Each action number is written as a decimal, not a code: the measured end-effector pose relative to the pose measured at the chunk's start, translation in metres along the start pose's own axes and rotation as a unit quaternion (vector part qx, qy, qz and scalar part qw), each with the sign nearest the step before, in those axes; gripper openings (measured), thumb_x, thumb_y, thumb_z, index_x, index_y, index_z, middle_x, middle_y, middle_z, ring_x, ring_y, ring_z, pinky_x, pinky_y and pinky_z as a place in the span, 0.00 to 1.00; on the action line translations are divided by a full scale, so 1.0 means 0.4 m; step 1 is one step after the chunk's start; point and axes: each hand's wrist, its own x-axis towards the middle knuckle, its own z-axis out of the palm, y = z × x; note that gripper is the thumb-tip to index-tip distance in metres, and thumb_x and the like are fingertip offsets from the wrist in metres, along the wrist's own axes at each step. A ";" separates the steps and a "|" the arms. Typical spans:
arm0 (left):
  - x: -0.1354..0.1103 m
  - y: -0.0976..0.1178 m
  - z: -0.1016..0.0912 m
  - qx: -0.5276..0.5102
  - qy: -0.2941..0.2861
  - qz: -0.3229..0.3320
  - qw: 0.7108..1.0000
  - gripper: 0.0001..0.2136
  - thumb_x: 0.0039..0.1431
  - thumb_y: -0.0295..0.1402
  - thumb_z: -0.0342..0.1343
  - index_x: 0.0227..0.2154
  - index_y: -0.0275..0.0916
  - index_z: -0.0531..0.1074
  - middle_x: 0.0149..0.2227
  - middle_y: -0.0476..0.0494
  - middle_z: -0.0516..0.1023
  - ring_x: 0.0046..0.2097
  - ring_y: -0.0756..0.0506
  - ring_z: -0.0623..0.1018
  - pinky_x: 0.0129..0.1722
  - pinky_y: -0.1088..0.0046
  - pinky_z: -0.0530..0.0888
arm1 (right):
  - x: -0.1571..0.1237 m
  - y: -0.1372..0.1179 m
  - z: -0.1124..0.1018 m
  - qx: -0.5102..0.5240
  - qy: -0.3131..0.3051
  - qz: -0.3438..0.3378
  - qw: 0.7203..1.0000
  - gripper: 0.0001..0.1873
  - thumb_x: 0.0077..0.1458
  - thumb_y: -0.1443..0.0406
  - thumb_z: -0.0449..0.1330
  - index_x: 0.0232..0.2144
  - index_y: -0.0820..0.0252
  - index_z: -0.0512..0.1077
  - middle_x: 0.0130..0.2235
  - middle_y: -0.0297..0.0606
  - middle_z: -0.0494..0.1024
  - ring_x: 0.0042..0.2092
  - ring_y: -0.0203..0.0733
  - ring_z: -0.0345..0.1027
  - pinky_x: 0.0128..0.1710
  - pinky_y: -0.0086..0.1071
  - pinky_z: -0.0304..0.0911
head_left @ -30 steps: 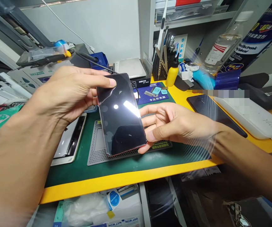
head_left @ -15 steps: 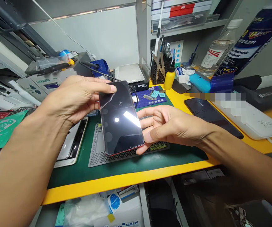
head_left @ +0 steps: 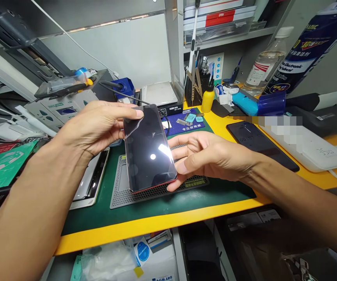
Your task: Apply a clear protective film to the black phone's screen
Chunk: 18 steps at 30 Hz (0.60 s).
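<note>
A black phone [head_left: 149, 150] with a glossy dark screen and a red rim is held between both my hands above a grey perforated mat [head_left: 121, 187]. My left hand [head_left: 98, 123] grips its top left corner, thumb and fingertips pinched on the edge. My right hand [head_left: 209, 156] holds the phone's right side and lower corner, thumb on the screen's edge and fingers behind. The phone tilts with its bottom end low, close to the mat.
The mat lies on a green work pad [head_left: 186, 199] on a yellow-edged table [head_left: 162, 224]. Another phone [head_left: 91, 179] lies left, a dark phone [head_left: 259, 144] right, beside a white device [head_left: 309, 148]. Tools, a yellow bottle [head_left: 208, 99] and solvent bottles stand behind.
Both hands have kept hold of the phone and lowered it slightly toward the mat. The view has shifted a little upward.
</note>
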 end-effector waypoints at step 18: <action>-0.001 0.006 0.006 -0.015 -0.008 -0.010 1.000 0.11 0.46 0.20 0.65 0.35 0.31 0.80 0.30 0.47 0.83 0.27 0.51 0.80 0.28 0.80 0.80 | 0.002 0.003 0.004 -0.027 0.021 0.005 0.999 0.22 0.43 0.81 0.61 0.42 0.64 0.71 0.39 0.40 0.82 0.37 0.41 0.79 0.45 0.44 0.76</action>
